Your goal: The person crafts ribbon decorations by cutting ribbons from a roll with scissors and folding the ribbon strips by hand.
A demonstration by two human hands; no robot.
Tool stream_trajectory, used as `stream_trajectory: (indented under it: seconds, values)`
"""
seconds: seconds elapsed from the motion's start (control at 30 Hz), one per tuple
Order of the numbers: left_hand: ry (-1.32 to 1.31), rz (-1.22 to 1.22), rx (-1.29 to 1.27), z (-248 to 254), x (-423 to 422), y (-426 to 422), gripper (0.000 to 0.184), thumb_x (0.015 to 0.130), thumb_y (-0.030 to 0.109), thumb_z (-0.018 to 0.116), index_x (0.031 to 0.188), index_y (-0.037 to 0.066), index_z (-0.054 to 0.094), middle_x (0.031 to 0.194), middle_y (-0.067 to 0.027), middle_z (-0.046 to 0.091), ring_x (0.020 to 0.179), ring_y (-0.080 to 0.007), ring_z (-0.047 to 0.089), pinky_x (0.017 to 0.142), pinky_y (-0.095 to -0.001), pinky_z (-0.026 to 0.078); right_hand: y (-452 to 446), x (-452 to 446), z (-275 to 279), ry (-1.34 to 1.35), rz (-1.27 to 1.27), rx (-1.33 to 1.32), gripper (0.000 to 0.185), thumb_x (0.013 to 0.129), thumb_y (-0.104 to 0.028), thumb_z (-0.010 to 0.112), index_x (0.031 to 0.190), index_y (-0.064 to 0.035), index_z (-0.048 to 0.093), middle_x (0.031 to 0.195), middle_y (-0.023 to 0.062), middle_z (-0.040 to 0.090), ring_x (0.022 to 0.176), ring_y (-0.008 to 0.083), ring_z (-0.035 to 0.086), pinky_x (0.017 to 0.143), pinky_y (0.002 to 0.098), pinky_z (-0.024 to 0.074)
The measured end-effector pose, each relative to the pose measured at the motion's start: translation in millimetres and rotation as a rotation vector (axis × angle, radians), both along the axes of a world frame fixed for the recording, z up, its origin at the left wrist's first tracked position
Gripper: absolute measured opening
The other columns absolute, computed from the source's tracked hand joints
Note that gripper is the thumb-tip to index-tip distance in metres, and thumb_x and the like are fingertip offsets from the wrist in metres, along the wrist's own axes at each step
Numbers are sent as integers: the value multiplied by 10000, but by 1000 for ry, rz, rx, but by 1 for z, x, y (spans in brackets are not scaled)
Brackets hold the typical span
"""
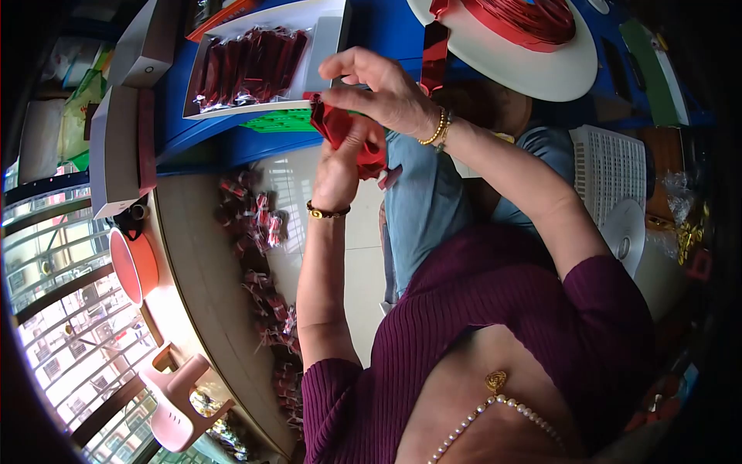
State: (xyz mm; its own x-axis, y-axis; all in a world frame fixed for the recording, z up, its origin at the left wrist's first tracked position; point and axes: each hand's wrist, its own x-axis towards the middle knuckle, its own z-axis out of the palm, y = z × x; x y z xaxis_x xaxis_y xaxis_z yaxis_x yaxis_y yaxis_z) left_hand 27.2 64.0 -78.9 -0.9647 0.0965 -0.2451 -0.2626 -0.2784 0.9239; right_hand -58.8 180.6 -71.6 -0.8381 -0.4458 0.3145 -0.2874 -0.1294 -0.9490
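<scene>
"Pearls fill the bottom of my feed: a necklace [462,425] with a gold pendant [496,380], then a ribbed purple top [456,286]."

"And past that, what do you have on the hands?"

"Left hand [336,179], with a dark bracelet [328,213] at the wrist. I see its fingers closed round a bundle of red ribbon [331,127], folds standing out above and below them."

"So the ribbon sits in that hand. What about the other?"

"Right hand [386,93], just above it, gold bracelets [441,128] on the wrist. Its fingers are curved and parted from the thumb. That thumb tip is right beside the upper folds; from my end I can't tell whether it touches them."

"Beyond the hands?"

"Blue jeans [421,209], then a blue table [382,23]. On its left I get a white box [325,35] of dark red wrapped packets [251,66]; on the right, a pale round plate [495,73] under a roll of red ribbon [533,27]. One shiny strip [435,58] runs toward the right wrist, and I lose it there."

"Farther off?"

"Red bundles [263,220] on the floor, and an orange bowl [133,263] by a barred window [77,325]."
</scene>
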Motion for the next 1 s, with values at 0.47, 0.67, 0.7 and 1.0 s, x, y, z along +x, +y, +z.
stream_trajectory:
  seconds: [0.47, 0.67, 0.7, 1.0]
  values:
    - [201, 208, 775, 3, -16, -55, 262, 961, 245, 395, 792, 60, 473, 652, -10, 323, 579, -145, 305, 780, -387, 410, 59, 88, -73, -693, 664, 14, 146, 879, -137, 590, 871, -7, 526, 699, 25, 597, 684, 82, 586, 614, 212, 452]
    - [246, 294, 832, -3, -13, -73, 264, 958, 235, 399, 771, 58, 456, 644, -16, 333, 624, -164, 362, 842, -413, 423, 71, 99, -67, -728, 503, 38, 183, 899, -106, 536, 1026, 0, 457, 680, 37, 575, 613, 103, 585, 592, 219, 458]
    - [239, 297, 861, -3, -12, -74, 259, 954, 230, 408, 764, 59, 449, 647, -18, 339, 646, -175, 383, 864, -420, 426, 73, 98, -61, -674, 468, 51, 276, 893, -83, 524, 1134, -1, 419, 674, 38, 570, 581, 99, 567, 576, 217, 452]
    - [134, 196, 943, -17, -11, -65, 288, 961, 267, 385, 737, 87, 412, 625, 4, 309, 508, -109, 251, 455, -242, 223, 105, 100, -16, -475, 386, -92, 183, 897, -72, 524, 1051, 26, 525, 736, 72, 596, 555, 98, 573, 536, 208, 468]
